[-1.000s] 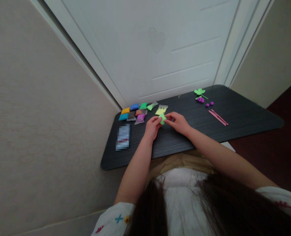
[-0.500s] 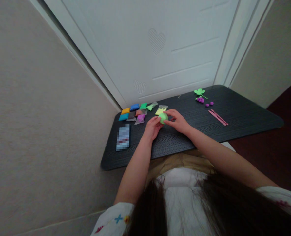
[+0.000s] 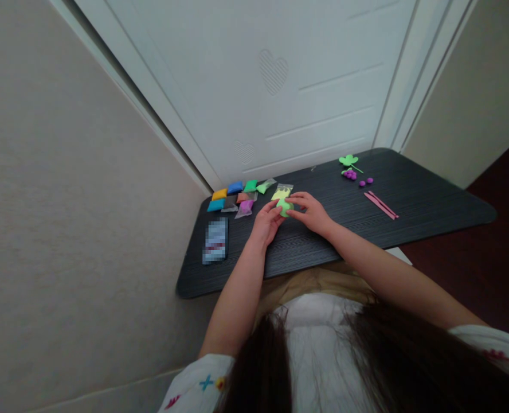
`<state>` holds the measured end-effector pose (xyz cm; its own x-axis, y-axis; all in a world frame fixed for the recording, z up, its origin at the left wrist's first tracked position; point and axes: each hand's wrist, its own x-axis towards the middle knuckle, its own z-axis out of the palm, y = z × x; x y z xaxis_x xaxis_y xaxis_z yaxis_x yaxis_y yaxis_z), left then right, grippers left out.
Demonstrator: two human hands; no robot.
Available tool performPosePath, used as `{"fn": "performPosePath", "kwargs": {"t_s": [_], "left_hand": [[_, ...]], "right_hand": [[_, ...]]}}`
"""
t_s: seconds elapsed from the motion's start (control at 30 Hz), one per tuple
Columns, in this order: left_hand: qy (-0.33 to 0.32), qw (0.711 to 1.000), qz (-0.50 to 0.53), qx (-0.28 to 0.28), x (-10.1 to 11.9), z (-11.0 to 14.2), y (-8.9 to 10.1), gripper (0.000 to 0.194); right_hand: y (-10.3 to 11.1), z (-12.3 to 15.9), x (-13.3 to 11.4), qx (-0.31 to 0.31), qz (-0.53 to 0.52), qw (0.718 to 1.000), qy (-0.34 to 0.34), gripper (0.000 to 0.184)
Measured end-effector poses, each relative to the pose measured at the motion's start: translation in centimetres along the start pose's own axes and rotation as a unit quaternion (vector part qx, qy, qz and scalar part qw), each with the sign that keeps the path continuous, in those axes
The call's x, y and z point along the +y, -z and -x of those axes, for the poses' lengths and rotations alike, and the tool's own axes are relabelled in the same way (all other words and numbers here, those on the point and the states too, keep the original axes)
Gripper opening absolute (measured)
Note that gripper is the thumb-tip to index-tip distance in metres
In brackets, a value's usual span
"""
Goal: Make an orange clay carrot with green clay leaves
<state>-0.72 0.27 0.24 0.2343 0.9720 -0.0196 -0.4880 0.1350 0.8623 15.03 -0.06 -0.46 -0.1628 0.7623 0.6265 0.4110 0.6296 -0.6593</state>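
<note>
A light green lump of modelling clay (image 3: 284, 207) is held between my two hands over the middle of the table. My left hand (image 3: 266, 223) grips it from the left, thumb on top. From the right, the thumb and fingers of my right hand (image 3: 310, 212) pinch the same lump. Just beyond it lies a clear bag of yellow clay (image 3: 282, 192). The undersides of the left fingers are hidden.
Several colourful clay packets (image 3: 236, 187) lie at the back left, with a phone (image 3: 215, 241) in front of them. To the right are a green clay flower shape (image 3: 348, 160), purple clay balls (image 3: 362, 183) and pink tools (image 3: 380, 205). A white door (image 3: 323, 69) stands behind the dark table (image 3: 336, 246).
The green clay has been turned and pressed between my fingers, first showing a rounder, wider face, then a smaller one. My right fingers have spread slightly around it; both hands stay in place.
</note>
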Motion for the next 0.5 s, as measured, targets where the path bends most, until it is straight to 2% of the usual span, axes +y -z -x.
{"fn": "performPosePath", "kwargs": {"t_s": [0.5], "left_hand": [[0.003, 1.0, -0.01, 0.005, 0.05, 0.07, -0.04, 0.03]], "right_hand": [[0.18, -0.04, -0.14, 0.009, -0.005, 1.0, -0.003, 0.026]]}}
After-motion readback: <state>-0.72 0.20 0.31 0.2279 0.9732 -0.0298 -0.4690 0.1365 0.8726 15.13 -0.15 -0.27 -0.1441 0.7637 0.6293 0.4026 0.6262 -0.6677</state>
